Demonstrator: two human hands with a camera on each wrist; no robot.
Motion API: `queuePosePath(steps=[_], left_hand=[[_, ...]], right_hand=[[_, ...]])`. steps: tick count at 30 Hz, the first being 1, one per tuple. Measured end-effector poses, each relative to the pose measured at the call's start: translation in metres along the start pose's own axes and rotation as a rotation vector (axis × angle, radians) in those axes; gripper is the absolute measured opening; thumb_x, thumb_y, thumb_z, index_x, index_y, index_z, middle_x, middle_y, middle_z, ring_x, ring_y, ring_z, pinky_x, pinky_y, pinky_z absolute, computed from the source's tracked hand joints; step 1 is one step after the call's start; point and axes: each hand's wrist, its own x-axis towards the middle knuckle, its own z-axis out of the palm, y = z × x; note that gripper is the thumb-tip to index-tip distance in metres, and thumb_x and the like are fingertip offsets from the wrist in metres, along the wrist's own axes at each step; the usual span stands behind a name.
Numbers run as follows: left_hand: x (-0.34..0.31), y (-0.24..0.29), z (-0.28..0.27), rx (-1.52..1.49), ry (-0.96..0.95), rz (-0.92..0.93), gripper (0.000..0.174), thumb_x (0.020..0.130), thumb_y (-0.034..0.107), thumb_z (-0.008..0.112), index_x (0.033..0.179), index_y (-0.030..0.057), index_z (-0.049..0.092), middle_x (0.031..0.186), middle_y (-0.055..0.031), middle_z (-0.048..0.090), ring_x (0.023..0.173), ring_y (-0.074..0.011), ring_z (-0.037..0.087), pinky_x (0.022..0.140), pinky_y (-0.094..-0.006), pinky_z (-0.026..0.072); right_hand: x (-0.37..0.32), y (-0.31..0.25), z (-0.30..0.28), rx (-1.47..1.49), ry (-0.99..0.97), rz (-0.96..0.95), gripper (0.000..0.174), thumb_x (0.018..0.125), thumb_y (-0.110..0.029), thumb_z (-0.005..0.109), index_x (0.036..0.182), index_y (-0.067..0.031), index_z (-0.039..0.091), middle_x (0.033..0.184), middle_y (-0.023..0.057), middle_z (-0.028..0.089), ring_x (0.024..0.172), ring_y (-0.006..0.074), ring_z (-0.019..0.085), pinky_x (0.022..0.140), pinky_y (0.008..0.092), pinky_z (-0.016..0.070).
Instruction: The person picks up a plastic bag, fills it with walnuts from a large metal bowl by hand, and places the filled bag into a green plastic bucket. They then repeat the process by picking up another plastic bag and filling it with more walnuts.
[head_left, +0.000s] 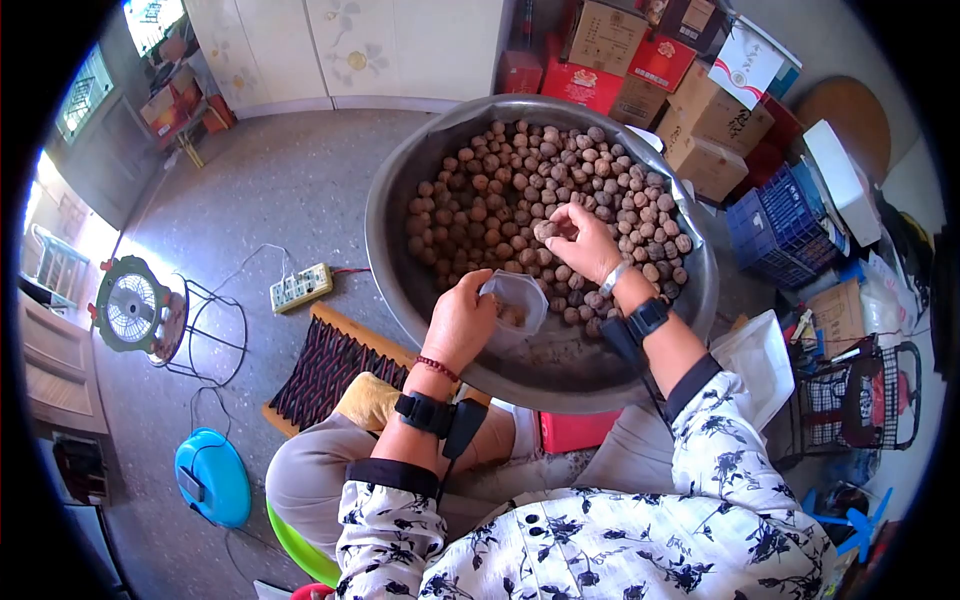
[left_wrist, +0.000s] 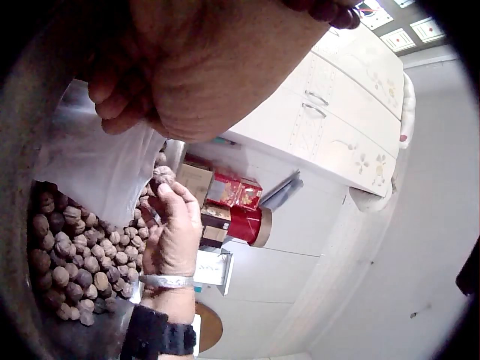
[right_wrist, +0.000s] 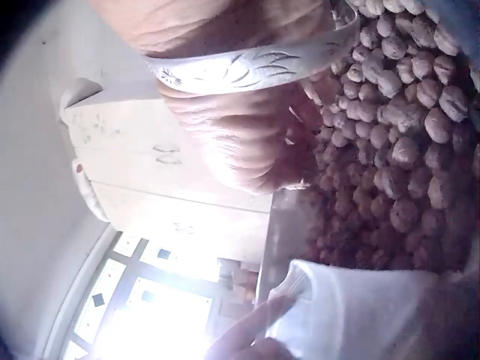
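Note:
My left hand [head_left: 462, 322] grips a clear plastic tub [head_left: 518, 287] by its left side, low over the near part of a large metal basin [head_left: 383, 262]. A few light brown pieces lie at the bottom of the tub. In my right hand [head_left: 590, 247], a whole walnut [head_left: 546, 231] is pinched between thumb and fingers, just beyond the tub; the left wrist view also shows this walnut [left_wrist: 163, 175] at the fingertips. Many walnuts [head_left: 622, 190] spread across the basin below both hands. The right wrist view has the tub's pale wall [right_wrist: 367, 307] near the walnuts.
A beaded wooden stool [head_left: 335, 365] stands left of the basin, near a power strip [head_left: 301, 288] with cables. Farther left are a small fan [head_left: 133, 308] and a blue round lid-like thing [head_left: 222, 475]. Cartons [head_left: 705, 165] and a blue crate [head_left: 775, 225] crowd the right.

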Motion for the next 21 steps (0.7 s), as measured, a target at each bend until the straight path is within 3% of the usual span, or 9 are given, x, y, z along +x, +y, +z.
queuePosePath(steps=[3, 7, 9, 13, 16, 18, 19, 21], left_hand=[[0.001, -0.002, 0.001, 0.006, 0.005, 0.003, 0.037, 0.086, 0.009, 0.057, 0.122, 0.0000, 0.061, 0.101, -0.0278, 0.067, 0.099, -0.0399, 0.066, 0.089, -0.0408, 0.0519], [0.001, 0.003, 0.001, -0.027, -0.005, -0.042, 0.037, 0.086, 0.008, 0.056, 0.122, 0.0000, 0.061, 0.100, -0.0280, 0.067, 0.099, -0.0404, 0.066, 0.088, -0.0413, 0.0518], [0.002, -0.001, 0.002, -0.026, 0.000, -0.030, 0.037, 0.086, 0.008, 0.056, 0.122, 0.0000, 0.061, 0.101, -0.0281, 0.067, 0.099, -0.0404, 0.066, 0.088, -0.0413, 0.0517], [0.004, -0.010, 0.004, 0.006, 0.013, 0.029, 0.037, 0.086, 0.009, 0.055, 0.122, 0.0000, 0.061, 0.101, -0.0284, 0.067, 0.099, -0.0405, 0.065, 0.088, -0.0415, 0.0516], [0.002, -0.009, 0.002, 0.003, 0.014, 0.035, 0.037, 0.086, 0.010, 0.055, 0.122, 0.0000, 0.061, 0.101, -0.0284, 0.067, 0.099, -0.0404, 0.065, 0.088, -0.0415, 0.0516], [0.001, -0.007, 0.002, -0.004, 0.010, 0.026, 0.037, 0.086, 0.010, 0.055, 0.122, 0.0001, 0.061, 0.101, -0.0284, 0.067, 0.099, -0.0403, 0.065, 0.088, -0.0414, 0.0516], [0.000, -0.006, 0.002, -0.009, 0.007, 0.017, 0.037, 0.086, 0.010, 0.055, 0.122, 0.0002, 0.061, 0.101, -0.0284, 0.067, 0.099, -0.0403, 0.065, 0.089, -0.0413, 0.0516], [0.000, -0.007, 0.002, -0.012, 0.008, 0.015, 0.037, 0.086, 0.010, 0.055, 0.122, 0.0002, 0.061, 0.101, -0.0283, 0.067, 0.099, -0.0403, 0.065, 0.088, -0.0411, 0.0516]], right_hand=[[-0.020, -0.034, -0.011, 0.112, -0.037, -0.103, 0.031, 0.078, -0.018, 0.073, 0.103, -0.0066, 0.059, 0.091, 0.0057, 0.070, 0.084, 0.0170, 0.068, 0.078, 0.0333, 0.0535], [-0.037, -0.062, -0.024, 0.249, -0.304, -0.153, 0.031, 0.083, -0.016, 0.072, 0.110, -0.0053, 0.061, 0.102, 0.0063, 0.067, 0.097, 0.0163, 0.065, 0.091, 0.0327, 0.0501], [-0.038, -0.068, -0.028, 0.281, -0.250, -0.128, 0.030, 0.084, -0.017, 0.073, 0.109, -0.0043, 0.061, 0.099, 0.0049, 0.068, 0.093, 0.0152, 0.065, 0.086, 0.0315, 0.0521], [-0.009, -0.009, -0.028, 0.132, -0.003, -0.052, 0.022, 0.087, -0.017, 0.071, 0.102, -0.0033, 0.065, 0.090, 0.0042, 0.069, 0.079, 0.0113, 0.064, 0.074, 0.0272, 0.0531], [0.003, 0.026, -0.028, 0.072, 0.063, 0.041, 0.020, 0.087, -0.016, 0.070, 0.102, -0.0040, 0.065, 0.089, 0.0061, 0.070, 0.078, 0.0131, 0.064, 0.073, 0.0287, 0.0527], [0.007, 0.040, -0.028, -0.081, 0.064, 0.155, 0.017, 0.086, -0.014, 0.068, 0.101, -0.0058, 0.065, 0.089, 0.0109, 0.071, 0.080, 0.0223, 0.068, 0.075, 0.0339, 0.0537], [0.009, 0.049, -0.025, -0.081, 0.064, 0.154, 0.017, 0.086, -0.014, 0.068, 0.101, -0.0058, 0.065, 0.089, 0.0109, 0.071, 0.080, 0.0223, 0.068, 0.075, 0.0339, 0.0537], [0.013, 0.072, -0.012, -0.234, 0.081, 0.119, 0.015, 0.086, -0.013, 0.064, 0.100, -0.0074, 0.065, 0.091, 0.0149, 0.070, 0.085, 0.0319, 0.068, 0.078, 0.0387, 0.0538]])
